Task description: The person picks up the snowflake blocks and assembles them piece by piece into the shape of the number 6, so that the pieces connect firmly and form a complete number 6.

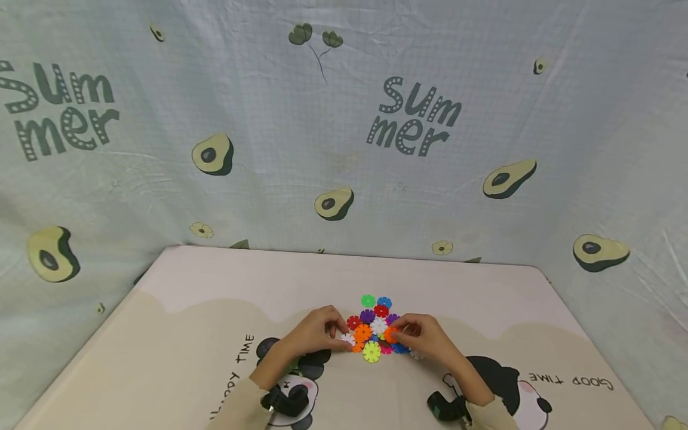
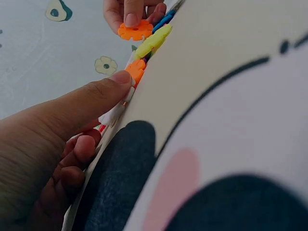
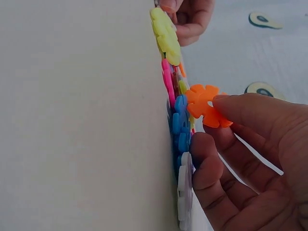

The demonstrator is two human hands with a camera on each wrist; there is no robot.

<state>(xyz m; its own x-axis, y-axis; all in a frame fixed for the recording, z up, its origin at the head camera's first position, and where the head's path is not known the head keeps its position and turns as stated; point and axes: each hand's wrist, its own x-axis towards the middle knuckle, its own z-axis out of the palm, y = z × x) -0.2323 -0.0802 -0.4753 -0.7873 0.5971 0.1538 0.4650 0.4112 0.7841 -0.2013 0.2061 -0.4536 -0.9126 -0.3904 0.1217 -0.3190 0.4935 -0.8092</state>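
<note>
Several colourful plastic snowflake discs with notched rims lie in a cluster on the table. My right hand (image 1: 427,337) pinches an orange snowflake disc (image 3: 208,106) between thumb and fingers, tilted up over the cluster's right side. At the left edge, my left hand (image 1: 319,331) holds a white snowflake disc (image 1: 348,339) by its rim, thumb on the near side and index finger on the far side. Another orange disc (image 1: 363,332) sits beside it. Nearest to me is a yellow-green disc (image 1: 371,352). Blue discs (image 3: 181,120) and a whitish one (image 3: 185,192) lie under my right fingers.
Green (image 1: 368,300) and blue (image 1: 384,302) discs form the cluster's far end. The table (image 1: 258,275) has a beige cover printed with pandas and lettering. A pale curtain (image 1: 269,119) with avocado prints hangs behind it. Both wrists wear dark camera straps.
</note>
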